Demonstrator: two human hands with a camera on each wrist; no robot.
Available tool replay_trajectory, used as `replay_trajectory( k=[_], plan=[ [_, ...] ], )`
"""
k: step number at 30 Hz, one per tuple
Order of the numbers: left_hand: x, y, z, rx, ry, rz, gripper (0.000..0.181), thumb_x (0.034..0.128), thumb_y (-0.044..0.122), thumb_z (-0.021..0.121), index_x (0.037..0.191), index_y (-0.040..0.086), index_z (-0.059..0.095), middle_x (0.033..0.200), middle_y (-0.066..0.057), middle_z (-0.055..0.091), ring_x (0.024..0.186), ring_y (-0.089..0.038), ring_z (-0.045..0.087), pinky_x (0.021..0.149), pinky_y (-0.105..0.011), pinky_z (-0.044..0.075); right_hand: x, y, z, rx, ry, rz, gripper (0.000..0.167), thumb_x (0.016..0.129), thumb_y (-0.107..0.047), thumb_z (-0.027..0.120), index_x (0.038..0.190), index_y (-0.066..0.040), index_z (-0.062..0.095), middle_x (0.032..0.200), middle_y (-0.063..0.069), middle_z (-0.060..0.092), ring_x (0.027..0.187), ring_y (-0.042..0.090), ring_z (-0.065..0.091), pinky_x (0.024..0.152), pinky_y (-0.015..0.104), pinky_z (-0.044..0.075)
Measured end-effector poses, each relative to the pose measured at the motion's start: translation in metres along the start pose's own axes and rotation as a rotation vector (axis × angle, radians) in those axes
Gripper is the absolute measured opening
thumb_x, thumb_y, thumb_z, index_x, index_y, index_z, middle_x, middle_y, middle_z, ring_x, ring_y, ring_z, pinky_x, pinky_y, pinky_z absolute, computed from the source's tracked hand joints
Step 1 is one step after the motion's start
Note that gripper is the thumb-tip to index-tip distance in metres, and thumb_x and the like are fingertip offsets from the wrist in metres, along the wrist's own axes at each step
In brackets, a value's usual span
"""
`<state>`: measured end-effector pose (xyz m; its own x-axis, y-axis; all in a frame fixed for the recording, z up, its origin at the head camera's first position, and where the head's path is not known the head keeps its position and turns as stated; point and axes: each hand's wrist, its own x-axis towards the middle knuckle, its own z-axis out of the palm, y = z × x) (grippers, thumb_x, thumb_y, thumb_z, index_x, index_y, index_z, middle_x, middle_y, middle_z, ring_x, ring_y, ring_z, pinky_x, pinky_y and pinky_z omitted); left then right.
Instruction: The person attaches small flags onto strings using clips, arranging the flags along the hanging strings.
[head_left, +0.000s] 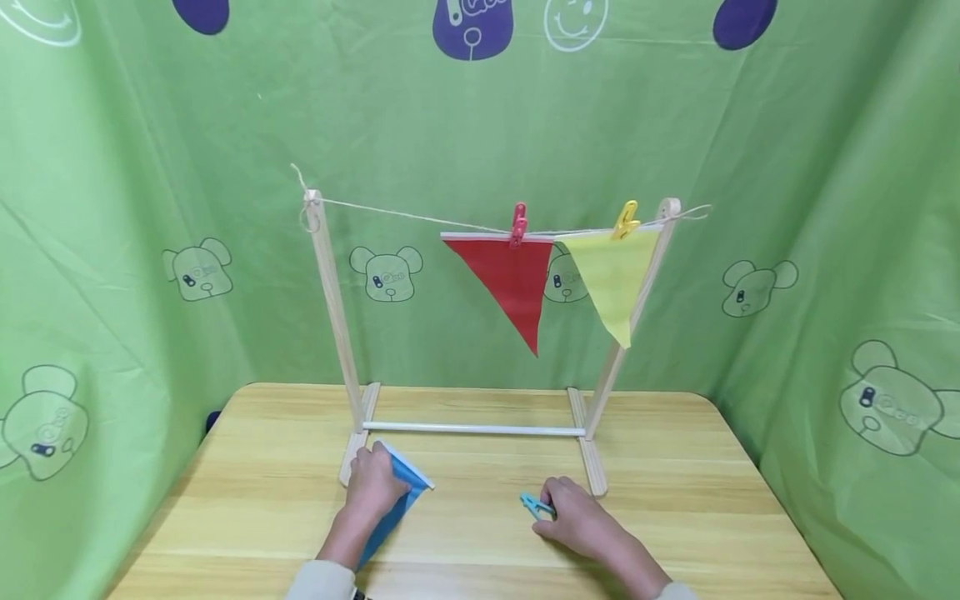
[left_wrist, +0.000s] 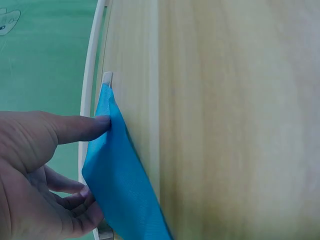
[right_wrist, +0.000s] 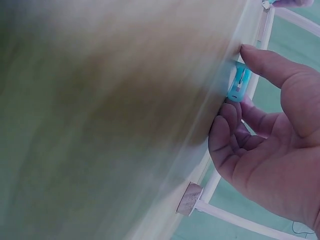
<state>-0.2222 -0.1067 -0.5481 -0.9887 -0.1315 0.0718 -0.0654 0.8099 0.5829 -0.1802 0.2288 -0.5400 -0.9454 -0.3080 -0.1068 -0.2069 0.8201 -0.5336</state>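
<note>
A blue triangular pennant (head_left: 390, 518) with a white top strip is pinched by my left hand (head_left: 372, 481), just in front of the stand's left foot. The left wrist view shows my thumb pressed on the near face of the blue cloth (left_wrist: 120, 170), the other fingers behind it. My right hand (head_left: 577, 517) holds a light-blue clothespin (head_left: 536, 506) low over the table, near the stand's right foot. In the right wrist view the clothespin (right_wrist: 239, 82) sits between thumb and fingers. A red pennant (head_left: 513, 275) and a yellow pennant (head_left: 615, 271) hang from the string above.
A wooden stand with a left post (head_left: 335, 308) and a right post (head_left: 651, 283) carries the string (head_left: 405, 215). A white bar (head_left: 472, 429) joins its feet. A red clothespin (head_left: 518, 225) and a yellow clothespin (head_left: 625, 221) grip the hung pennants. Green curtain (head_left: 465, 125) surrounds the table (head_left: 675, 467).
</note>
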Motion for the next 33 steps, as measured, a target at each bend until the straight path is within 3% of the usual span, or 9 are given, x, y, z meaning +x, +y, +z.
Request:
replay_trajectory(
  k=[3,9,12,18,23,27,33],
  plan=[
    [0.002,0.0,-0.001,-0.029,-0.003,-0.015,0.068,0.0676,0.016,0.095,0.115,-0.017,0.058,0.097,-0.029,0.056,0.092,-0.045,0.058,0.076,-0.056,0.054,0.0,-0.001,-0.002,-0.004,0.013,0.006,0.035,0.083,-0.023,0.086,0.098,-0.009,0.058,0.091,0.001,0.051,0.08,0.016,0.047,0.064,0.024,0.041],
    [0.003,0.001,-0.002,-0.04,-0.013,-0.037,0.038,0.0864,0.018,0.082,0.098,-0.013,0.064,0.094,-0.027,0.055,0.084,-0.038,0.059,0.072,-0.052,0.055,-0.003,-0.002,-0.005,-0.039,0.012,0.005,0.035,0.082,-0.022,0.086,0.1,-0.009,0.058,0.093,0.002,0.051,0.082,0.016,0.046,0.066,0.025,0.043],
    [0.004,0.001,0.0,-0.03,-0.009,-0.027,0.032,0.0863,0.011,0.081,0.097,-0.015,0.066,0.097,-0.029,0.055,0.08,-0.036,0.061,0.072,-0.052,0.058,-0.003,-0.002,-0.007,-0.045,0.012,0.007,0.033,0.083,-0.019,0.085,0.1,-0.009,0.058,0.093,0.003,0.051,0.081,0.017,0.046,0.065,0.026,0.043],
    [0.004,0.001,0.005,-0.042,-0.003,-0.044,0.037,0.0819,0.008,0.083,0.102,-0.017,0.064,0.103,-0.032,0.054,0.076,-0.031,0.06,0.071,-0.05,0.06,-0.003,-0.001,-0.008,-0.036,0.018,0.005,0.03,0.084,-0.016,0.083,0.1,-0.008,0.059,0.092,0.004,0.051,0.08,0.017,0.046,0.064,0.025,0.041],
    [0.007,0.003,0.007,-0.054,-0.01,-0.092,0.049,0.0846,0.017,0.082,0.109,-0.018,0.057,0.098,-0.029,0.054,0.079,-0.032,0.058,0.072,-0.05,0.057,-0.003,0.001,-0.008,-0.031,0.01,-0.001,0.029,0.084,-0.016,0.082,0.099,-0.008,0.059,0.092,0.004,0.051,0.08,0.018,0.045,0.064,0.026,0.04],
    [0.01,0.004,0.008,-0.049,-0.027,-0.122,0.051,0.0889,0.025,0.079,0.108,-0.017,0.057,0.094,-0.026,0.055,0.077,-0.031,0.057,0.068,-0.048,0.055,-0.002,0.001,-0.007,-0.028,0.011,0.005,0.028,0.084,-0.015,0.082,0.098,-0.009,0.059,0.092,0.004,0.05,0.08,0.018,0.046,0.063,0.026,0.039],
    [0.015,0.004,0.01,0.01,-0.019,-0.123,0.047,0.0867,0.024,0.082,0.102,-0.013,0.059,0.09,-0.026,0.059,0.078,-0.036,0.063,0.068,-0.051,0.056,-0.001,0.002,-0.006,-0.028,0.019,0.017,0.029,0.083,-0.015,0.083,0.097,-0.008,0.059,0.091,0.003,0.051,0.079,0.017,0.046,0.063,0.025,0.04]
  ],
)
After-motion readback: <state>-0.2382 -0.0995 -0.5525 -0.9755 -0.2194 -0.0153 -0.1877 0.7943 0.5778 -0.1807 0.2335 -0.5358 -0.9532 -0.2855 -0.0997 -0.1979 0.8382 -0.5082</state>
